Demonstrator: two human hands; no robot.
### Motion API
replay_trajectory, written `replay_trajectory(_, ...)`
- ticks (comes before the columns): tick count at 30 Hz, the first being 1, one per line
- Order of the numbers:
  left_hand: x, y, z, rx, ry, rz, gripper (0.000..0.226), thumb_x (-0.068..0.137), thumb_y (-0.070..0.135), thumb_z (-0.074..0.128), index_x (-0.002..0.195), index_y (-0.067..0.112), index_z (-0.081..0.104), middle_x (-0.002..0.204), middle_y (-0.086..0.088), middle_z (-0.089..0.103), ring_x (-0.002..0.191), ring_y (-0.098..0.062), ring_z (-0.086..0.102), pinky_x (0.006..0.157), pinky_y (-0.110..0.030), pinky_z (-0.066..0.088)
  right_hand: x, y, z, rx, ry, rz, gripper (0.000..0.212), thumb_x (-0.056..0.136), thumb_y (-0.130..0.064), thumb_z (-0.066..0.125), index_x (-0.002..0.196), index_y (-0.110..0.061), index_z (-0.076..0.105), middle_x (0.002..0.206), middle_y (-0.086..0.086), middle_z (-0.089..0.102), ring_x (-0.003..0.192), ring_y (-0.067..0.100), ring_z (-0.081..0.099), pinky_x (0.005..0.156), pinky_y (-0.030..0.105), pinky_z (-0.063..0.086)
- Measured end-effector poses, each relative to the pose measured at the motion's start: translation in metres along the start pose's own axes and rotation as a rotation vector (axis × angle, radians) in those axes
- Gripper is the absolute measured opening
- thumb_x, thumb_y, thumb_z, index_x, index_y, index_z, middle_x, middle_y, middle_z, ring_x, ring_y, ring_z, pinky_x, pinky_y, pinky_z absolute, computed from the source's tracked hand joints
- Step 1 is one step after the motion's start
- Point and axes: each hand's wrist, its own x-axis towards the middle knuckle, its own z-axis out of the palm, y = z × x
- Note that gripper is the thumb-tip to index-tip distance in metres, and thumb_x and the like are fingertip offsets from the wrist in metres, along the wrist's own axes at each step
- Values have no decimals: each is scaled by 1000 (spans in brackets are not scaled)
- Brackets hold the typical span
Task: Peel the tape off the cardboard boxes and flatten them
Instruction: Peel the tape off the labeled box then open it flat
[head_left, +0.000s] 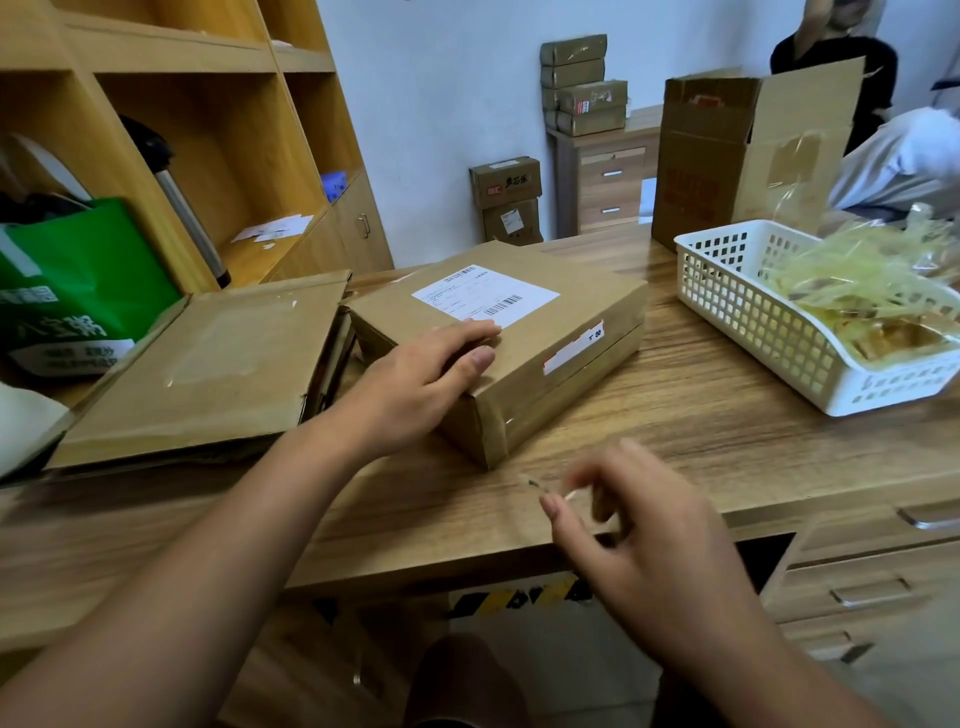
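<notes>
Sealed cardboard box (519, 358) sits centrally on the desk (701, 415). Left hand (415, 384) rests loose-fingered on its top; right hand (639, 530) blurred and curled, contents indeterminate. Risk: box slides under light restraint; tape (511, 423) tears into slivers.

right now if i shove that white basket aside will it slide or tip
The white basket probably slides easily, sitting flat on the smooth wooden desk. Likely light: it seems to hold only loose peeled tape. Low and wide, it should not tip, though tape heaped above its rim might spill.
</notes>
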Motion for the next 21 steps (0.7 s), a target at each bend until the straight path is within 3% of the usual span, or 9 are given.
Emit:
replay_trajectory(5,-9,-8,-18,74,-132,67,51,98,61,44,147,48,44,153,34,31,139,25,14,124,-28,14,26,23,-16,24,155,163,34,73,-57,72,81,-30,53,83,-14,48,72,4,51,55,27,42)
replay_trajectory(10,-11,-3,-21,101,-205,102,55,95,63,48,148,57,35,157,37,21,138,27,5,119,-19,4,40,31,-17,90,231,236,31,78,-47,75,77,-26,52,94,-17,44,65,14,51,56,26,45)
replay_trajectory(13,-10,-1,-19,117,-190,97,53,96,65,47,147,59,35,156,38,23,141,22,10,120,-25,11,41,33,-17,131,253,212,28,81,-38,75,74,-28,50,103,-17,47,61,11,54,60,19,46)
replay_trajectory(15,-8,1,-18,152,-166,86,52,94,68,46,145,62,35,154,41,25,145,15,16,120,-33,22,40,33,-17,165,251,184,29,83,-32,73,72,-28,46,115,-15,54,65,11,59,63,23,48)
replay_trajectory(17,-6,4,-14,194,-128,69,52,92,71,45,143,63,36,152,43,26,144,13,20,117,-37,29,37,31,-17,211,226,169,33,86,-25,70,70,-32,42,121,-19,61,59,14,62,56,30,50)
replay_trajectory(21,-3,12,-3,233,-30,55,56,88,78,40,142,63,38,151,42,30,144,12,23,114,-34,32,25,23,-17,330,165,143,42,89,-13,69,67,-34,40,109,-20,72,46,22,61,44,39,49)
